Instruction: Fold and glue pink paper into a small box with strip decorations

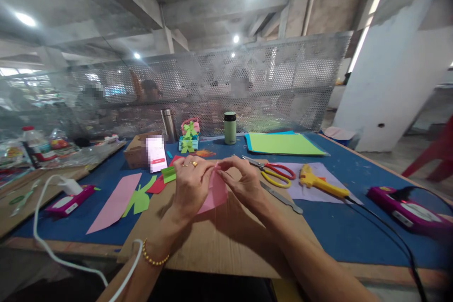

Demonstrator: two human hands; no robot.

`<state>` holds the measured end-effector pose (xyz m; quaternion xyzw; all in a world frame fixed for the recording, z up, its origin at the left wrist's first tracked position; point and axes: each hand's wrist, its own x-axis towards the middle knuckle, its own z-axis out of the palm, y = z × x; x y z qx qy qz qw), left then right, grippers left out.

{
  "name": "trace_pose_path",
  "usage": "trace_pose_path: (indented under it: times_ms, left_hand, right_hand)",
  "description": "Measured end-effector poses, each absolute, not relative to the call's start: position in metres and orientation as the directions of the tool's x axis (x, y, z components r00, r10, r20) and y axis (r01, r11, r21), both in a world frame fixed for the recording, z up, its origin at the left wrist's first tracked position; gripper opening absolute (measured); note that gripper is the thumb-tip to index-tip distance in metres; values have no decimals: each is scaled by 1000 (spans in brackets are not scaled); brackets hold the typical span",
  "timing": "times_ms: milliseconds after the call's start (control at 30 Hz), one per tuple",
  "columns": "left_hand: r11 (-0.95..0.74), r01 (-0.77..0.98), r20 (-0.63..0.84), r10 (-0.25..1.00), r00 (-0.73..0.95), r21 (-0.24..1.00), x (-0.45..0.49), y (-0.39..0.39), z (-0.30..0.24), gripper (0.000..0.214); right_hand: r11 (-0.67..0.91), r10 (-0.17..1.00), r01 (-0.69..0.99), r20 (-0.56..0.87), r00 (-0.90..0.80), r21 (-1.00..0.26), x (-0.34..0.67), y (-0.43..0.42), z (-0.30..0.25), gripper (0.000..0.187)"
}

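Note:
Between my two hands is a piece of pink paper [214, 197], held up over a sheet of brown cardboard [226, 240]. My left hand [191, 184] pinches its upper edge from the left, the fingertips partly hidden behind the paper. At the top corner, the thumb and fingers of my right hand [242, 179] close on the same paper. Scissors [272, 170] with red and yellow handles lie just right of my right hand, and a grey metal blade-like tool [283, 198] rests on the cardboard's right edge.
A yellow glue gun [320, 183] lies on lilac paper [318, 172] at right, its cord trailing forward. Purple power strips [71, 202] sit at both sides. Pink paper [116, 202] and green cutouts [141, 199] lie left. Behind stand a green tumbler [230, 128], a steel flask [169, 125] and green sheets [286, 144].

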<state>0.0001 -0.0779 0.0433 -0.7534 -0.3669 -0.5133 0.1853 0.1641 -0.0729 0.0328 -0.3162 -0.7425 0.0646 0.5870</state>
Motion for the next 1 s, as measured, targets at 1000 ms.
trace_pose_path:
  times_ms: [1000]
  left_hand:
    - [-656, 720, 820, 527, 223, 225, -9, -78, 45, 8]
  right_hand:
    - [763, 555, 497, 813, -175, -414, 163, -70, 28, 6]
